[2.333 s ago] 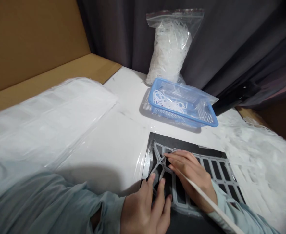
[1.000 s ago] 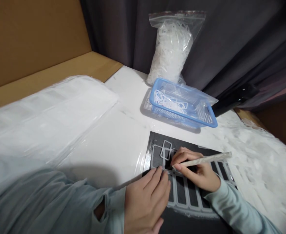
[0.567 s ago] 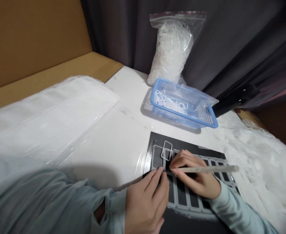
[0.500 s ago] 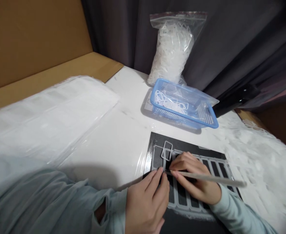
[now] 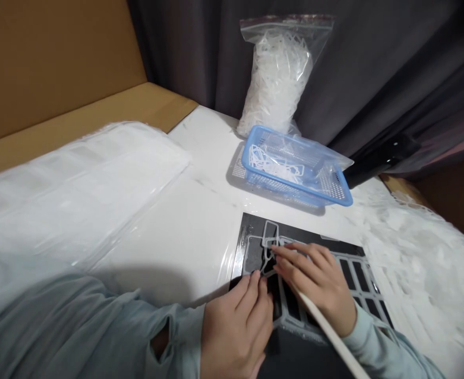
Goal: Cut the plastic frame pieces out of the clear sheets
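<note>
A black board (image 5: 295,347) lies in front of me, bearing a translucent plastic sheet (image 5: 295,321) with rows of slot-shaped openings. My left hand (image 5: 239,326) is closed, its fingertips pressed on the sheet's left part; its thumb is mostly hidden. A slim off-white stick (image 5: 334,337) is gripped in my right hand (image 5: 314,284), running back toward the lower right; its working tip is hidden. The right fingertips touch a thin translucent strip, bent out of line between my hands. Just beyond them, a small loose rectangular frame (image 5: 271,231) overlaps the sheet's upper left corner.
Behind the board stands a blue basket (image 5: 295,181) holding white frame pieces and a clear bag. A zip bag (image 5: 277,79) stuffed with translucent pieces leans behind it. White plastic-wrapped stacks (image 5: 77,184) lie left; a translucent heap (image 5: 425,263) lies right. Cardboard (image 5: 58,63) borders the left.
My right hand has turned, so the stick's rear end has swung down toward me. A strip between my hands now looks bent. My left hand stays nearly in place.
</note>
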### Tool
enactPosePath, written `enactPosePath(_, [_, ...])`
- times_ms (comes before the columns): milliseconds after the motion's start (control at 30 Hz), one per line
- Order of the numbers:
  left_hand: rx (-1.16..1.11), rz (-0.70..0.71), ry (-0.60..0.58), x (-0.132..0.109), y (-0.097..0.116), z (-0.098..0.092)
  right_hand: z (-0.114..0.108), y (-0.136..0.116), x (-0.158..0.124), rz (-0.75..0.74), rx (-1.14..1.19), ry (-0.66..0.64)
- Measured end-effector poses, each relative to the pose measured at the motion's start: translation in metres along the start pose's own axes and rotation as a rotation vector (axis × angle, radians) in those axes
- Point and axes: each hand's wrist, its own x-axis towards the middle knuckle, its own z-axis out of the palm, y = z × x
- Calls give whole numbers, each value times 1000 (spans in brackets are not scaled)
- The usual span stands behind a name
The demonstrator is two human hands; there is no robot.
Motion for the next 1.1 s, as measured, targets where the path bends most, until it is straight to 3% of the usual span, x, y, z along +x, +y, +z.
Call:
enactPosePath(100, [0, -1, -16, -1, 0, -1, -3, 17, 1, 99, -50, 109])
enactPosePath(367, [28, -8, -49, -2, 0, -1, 5, 61, -12, 559, 61, 267])
enactPosePath(667, [20, -12, -53, -3, 1, -1, 0, 70, -17, 744, 79, 436])
enactPosePath(733, [21, -12, -44, -3, 1, 0, 0, 71, -20, 765, 96, 463])
enactPosePath(833, [20, -13, -25, -2, 1, 0, 1, 64, -24, 738, 299, 344])
enactPosePath(967, [-13, -7, -46, 4, -3, -3, -3, 44, -20, 581, 591, 130])
enactPosePath(1100, [-87, 82, -32, 6, -10, -3, -10, 34, -12, 454, 666, 96])
